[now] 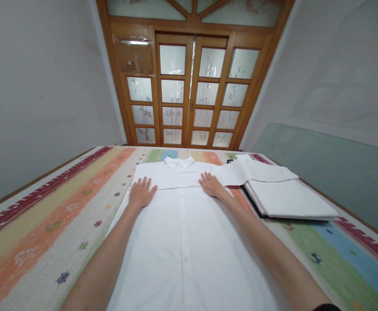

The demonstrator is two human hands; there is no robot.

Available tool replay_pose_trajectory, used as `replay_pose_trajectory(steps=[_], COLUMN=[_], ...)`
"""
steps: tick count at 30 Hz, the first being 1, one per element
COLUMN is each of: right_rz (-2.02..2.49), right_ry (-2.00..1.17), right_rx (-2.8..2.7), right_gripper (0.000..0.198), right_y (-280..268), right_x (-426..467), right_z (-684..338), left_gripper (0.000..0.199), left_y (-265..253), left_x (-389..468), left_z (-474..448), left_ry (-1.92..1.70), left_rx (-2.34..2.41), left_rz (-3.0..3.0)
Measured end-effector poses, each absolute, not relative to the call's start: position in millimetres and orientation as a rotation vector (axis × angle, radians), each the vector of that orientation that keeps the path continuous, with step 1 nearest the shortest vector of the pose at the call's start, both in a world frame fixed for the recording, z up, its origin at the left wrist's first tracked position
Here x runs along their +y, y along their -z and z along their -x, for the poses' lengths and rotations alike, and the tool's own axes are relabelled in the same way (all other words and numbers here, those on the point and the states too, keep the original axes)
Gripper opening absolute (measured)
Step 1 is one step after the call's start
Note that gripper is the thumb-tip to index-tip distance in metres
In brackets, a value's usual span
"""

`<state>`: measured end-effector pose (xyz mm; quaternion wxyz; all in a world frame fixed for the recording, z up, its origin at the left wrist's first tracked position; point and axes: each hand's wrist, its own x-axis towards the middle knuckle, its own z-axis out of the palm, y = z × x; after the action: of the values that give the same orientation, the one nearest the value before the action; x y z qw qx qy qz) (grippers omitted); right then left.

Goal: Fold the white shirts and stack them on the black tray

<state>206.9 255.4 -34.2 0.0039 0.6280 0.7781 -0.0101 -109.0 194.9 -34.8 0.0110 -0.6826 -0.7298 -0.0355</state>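
Note:
A white button-up shirt (163, 242) lies front up, its collar (179, 162) at the far end and its button strip running toward me. One sleeve (172, 178) is laid across the chest just below the collar, and white sleeve fabric (270, 170) stretches out to the right. My left hand (141, 191) rests flat on the left part of the crossing sleeve, fingers spread. On its right part lies my right hand (210, 183), also flat with the fingers stretched out. Neither hand grips the cloth.
A stack of folded white and dark clothes (296, 201) sits to the right, partly under the white sleeve. The patterned striped cover (78, 207) spreads beneath everything. A pale green headboard-like panel (325, 160) stands along the right wall. Wooden glass-paned doors (191, 86) are beyond the far edge.

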Motion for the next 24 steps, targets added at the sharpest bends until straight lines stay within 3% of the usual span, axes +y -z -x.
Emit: replay_pose_trajectory(steps=[7,14,24], right_rz=[-1.747,-2.112,-2.322], right_ry=[-0.066,-0.265,-0.157], right_rx=[2.446,2.306,2.329], right_gripper=[0.047,0.035,0.039], right_y=[13,-17,20], right_x=[241,215,181], right_z=[-244,-265,-276], left_gripper=[0.069,0.068,0.067], left_y=[34,35,33], left_x=[195,196,194], left_z=[109,109,107], left_ry=[0.112,0.140,0.144], left_rx=[-2.293,-2.287,-2.292], left_rz=[2.135,2.134,2.137])
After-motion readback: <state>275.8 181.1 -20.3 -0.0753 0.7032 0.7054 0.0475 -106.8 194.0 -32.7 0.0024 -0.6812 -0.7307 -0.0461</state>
